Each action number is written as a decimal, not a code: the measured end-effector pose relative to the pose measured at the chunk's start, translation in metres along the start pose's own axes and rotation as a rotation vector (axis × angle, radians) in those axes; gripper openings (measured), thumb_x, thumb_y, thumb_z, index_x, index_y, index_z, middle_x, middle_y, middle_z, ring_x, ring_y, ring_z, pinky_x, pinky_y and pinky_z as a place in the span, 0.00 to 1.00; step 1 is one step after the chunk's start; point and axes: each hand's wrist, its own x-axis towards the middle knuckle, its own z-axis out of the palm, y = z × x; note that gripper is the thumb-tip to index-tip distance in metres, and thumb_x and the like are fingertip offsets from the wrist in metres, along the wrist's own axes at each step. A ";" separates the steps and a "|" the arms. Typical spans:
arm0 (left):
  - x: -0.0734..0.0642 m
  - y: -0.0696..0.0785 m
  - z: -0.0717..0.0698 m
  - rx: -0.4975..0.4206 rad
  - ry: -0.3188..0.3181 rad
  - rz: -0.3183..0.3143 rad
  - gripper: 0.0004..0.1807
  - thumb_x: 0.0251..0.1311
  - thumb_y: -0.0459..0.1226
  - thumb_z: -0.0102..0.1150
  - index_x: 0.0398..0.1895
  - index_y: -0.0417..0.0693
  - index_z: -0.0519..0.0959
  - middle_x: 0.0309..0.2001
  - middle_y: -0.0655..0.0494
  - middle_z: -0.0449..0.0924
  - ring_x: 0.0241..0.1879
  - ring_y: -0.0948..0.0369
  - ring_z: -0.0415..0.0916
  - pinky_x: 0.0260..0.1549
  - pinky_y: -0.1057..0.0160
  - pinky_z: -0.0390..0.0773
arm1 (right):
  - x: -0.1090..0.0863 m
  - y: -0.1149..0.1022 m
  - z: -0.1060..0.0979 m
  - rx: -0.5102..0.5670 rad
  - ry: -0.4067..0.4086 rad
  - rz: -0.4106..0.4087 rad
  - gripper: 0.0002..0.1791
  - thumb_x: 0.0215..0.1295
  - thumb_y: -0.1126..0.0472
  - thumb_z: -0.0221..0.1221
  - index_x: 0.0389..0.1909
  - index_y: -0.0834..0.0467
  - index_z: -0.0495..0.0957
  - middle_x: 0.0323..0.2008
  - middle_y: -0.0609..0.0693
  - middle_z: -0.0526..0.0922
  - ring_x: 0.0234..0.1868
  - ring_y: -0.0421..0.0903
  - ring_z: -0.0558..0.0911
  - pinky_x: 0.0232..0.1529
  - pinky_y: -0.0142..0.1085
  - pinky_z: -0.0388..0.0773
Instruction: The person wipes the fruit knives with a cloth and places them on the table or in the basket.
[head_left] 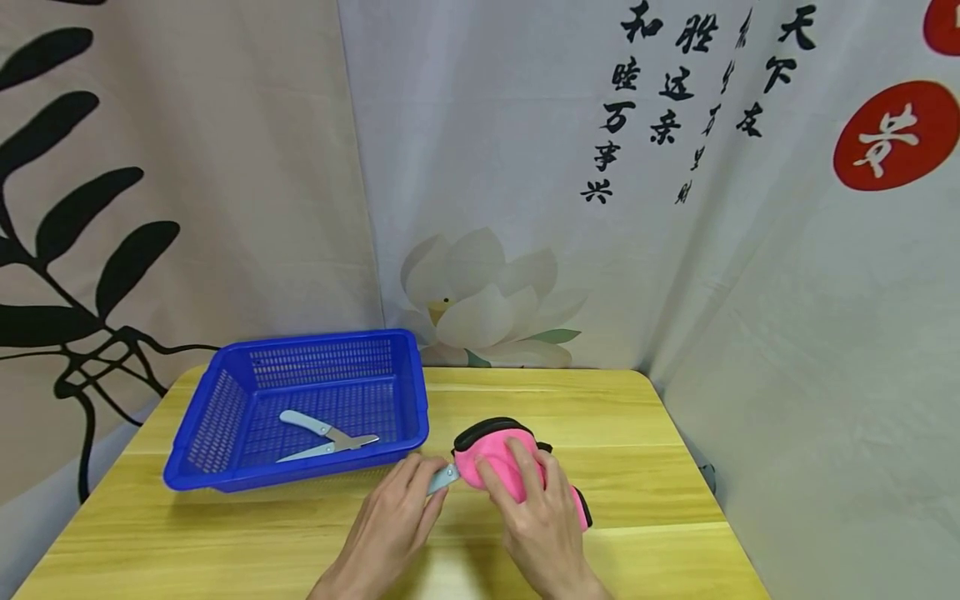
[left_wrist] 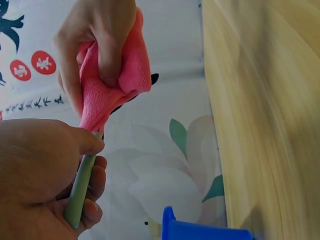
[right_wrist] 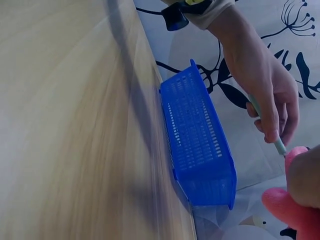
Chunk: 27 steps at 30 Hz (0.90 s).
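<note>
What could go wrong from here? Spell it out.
The cloth hides the far end of the handle, so if a blade is in there, the right hand could press onto its edge. The handle is slim and might twist in the left hand. Two knives lie loose in the basket; a careless reach could end in a nick.

In the upper right of the head view, we read black Chinese characters on the pale cloth [head_left: 487,167]. The left column [head_left: 617,116] says 和睦万事兴, the next column [head_left: 677,84] 胜远亲. A narrow column [head_left: 709,119] we cannot read surely. In the right column [head_left: 780,73] we recognise 天 at the top. On a red oval [head_left: 896,136] near the right edge stands white 贵. In the left wrist view, upper left, white characters on two red circles [left_wrist: 43,62] are unclear to us, and also a black row [left_wrist: 35,103] below.
</note>
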 end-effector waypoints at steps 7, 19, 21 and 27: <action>0.001 -0.001 -0.001 -0.006 -0.003 0.017 0.17 0.63 0.30 0.77 0.54 0.42 0.84 0.41 0.58 0.81 0.36 0.68 0.72 0.33 0.72 0.79 | 0.001 0.013 0.001 -0.014 0.009 0.018 0.23 0.71 0.57 0.61 0.65 0.48 0.89 0.67 0.65 0.84 0.53 0.65 0.80 0.46 0.55 0.90; -0.002 0.000 -0.004 -0.020 -0.024 -0.012 0.19 0.63 0.31 0.79 0.55 0.43 0.85 0.41 0.60 0.82 0.37 0.70 0.74 0.34 0.72 0.81 | -0.002 0.033 0.003 -0.026 0.030 0.065 0.23 0.93 0.50 0.45 0.62 0.49 0.89 0.64 0.65 0.84 0.51 0.65 0.79 0.45 0.55 0.88; -0.003 0.001 -0.005 -0.018 -0.034 -0.027 0.19 0.64 0.31 0.79 0.56 0.43 0.85 0.42 0.60 0.83 0.38 0.70 0.74 0.34 0.71 0.82 | -0.003 0.037 0.003 -0.023 0.023 0.075 0.20 0.91 0.51 0.49 0.63 0.49 0.89 0.65 0.66 0.84 0.50 0.66 0.79 0.45 0.55 0.87; -0.004 0.002 -0.009 -0.039 -0.076 -0.107 0.19 0.66 0.30 0.79 0.58 0.45 0.85 0.43 0.63 0.83 0.40 0.73 0.75 0.36 0.70 0.85 | -0.001 0.046 0.000 -0.025 0.020 0.101 0.17 0.84 0.55 0.55 0.63 0.51 0.88 0.65 0.67 0.83 0.49 0.67 0.78 0.47 0.56 0.85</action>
